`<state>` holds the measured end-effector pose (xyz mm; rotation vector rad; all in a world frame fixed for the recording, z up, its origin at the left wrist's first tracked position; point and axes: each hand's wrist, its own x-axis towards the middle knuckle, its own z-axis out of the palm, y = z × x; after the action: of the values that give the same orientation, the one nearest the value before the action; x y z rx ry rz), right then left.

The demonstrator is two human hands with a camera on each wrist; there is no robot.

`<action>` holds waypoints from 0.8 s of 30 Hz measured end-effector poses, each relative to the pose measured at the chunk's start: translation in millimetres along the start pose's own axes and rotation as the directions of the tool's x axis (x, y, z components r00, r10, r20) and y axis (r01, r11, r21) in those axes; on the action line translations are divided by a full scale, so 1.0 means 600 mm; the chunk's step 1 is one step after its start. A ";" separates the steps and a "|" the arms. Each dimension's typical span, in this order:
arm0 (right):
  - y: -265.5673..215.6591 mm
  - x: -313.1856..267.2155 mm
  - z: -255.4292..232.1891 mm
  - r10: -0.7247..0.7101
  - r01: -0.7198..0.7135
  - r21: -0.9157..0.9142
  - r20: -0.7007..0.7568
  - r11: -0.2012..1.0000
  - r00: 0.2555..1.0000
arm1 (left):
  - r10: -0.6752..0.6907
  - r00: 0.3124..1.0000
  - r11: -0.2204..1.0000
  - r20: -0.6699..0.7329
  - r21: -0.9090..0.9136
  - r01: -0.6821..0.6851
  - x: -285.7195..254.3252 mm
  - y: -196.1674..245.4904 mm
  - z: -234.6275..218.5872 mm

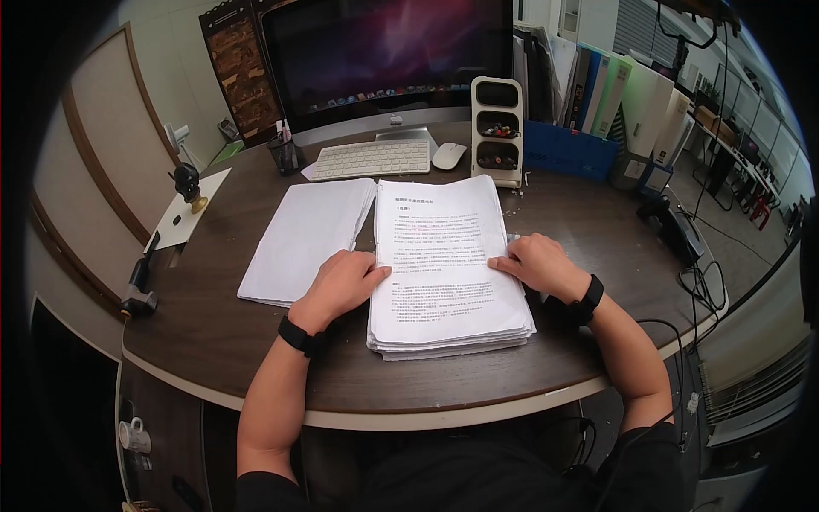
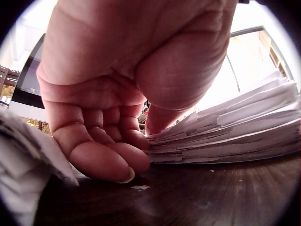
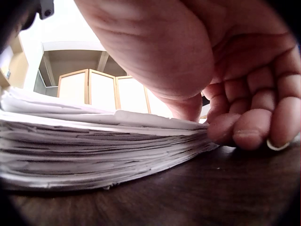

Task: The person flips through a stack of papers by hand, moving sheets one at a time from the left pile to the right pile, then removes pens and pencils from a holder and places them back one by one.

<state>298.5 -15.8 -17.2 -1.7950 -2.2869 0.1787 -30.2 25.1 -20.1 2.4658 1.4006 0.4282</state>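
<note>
A thick stack of printed paper [image 1: 452, 299] lies on the desk in front of the person, its top sheet covered in lines of text. At its left side the left hand [image 1: 345, 280] grips the edge, thumb over the top sheet. The right hand [image 1: 539, 266] holds the opposite edge the same way. Curled fingers [image 2: 101, 153] press against the side of the stack in the left wrist view, low over the desktop. In the right wrist view, fingertips [image 3: 251, 129] meet the layered sheet edges. Left of the stack lies a thinner pile of blank-faced paper [image 1: 303, 239].
Behind the papers are a keyboard [image 1: 371, 160], a mouse [image 1: 449, 155] and a monitor [image 1: 388, 60]. A three-tier organizer [image 1: 497, 154] stands beyond the stack, near upright folders [image 1: 589, 90]. A pen cup [image 1: 286, 155] is at the back left; cables [image 1: 704, 282] lie along the right edge.
</note>
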 end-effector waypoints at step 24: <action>-0.002 0.001 -0.001 0.023 -0.023 -0.003 0.019 1.000 1.000 | 0.043 0.998 0.999 -0.056 -0.022 -0.044 0.000 -0.010 0.010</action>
<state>297.2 -15.5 -16.2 -1.8298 -2.2816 0.1974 -32.5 27.5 -28.0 2.4880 1.3579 0.5233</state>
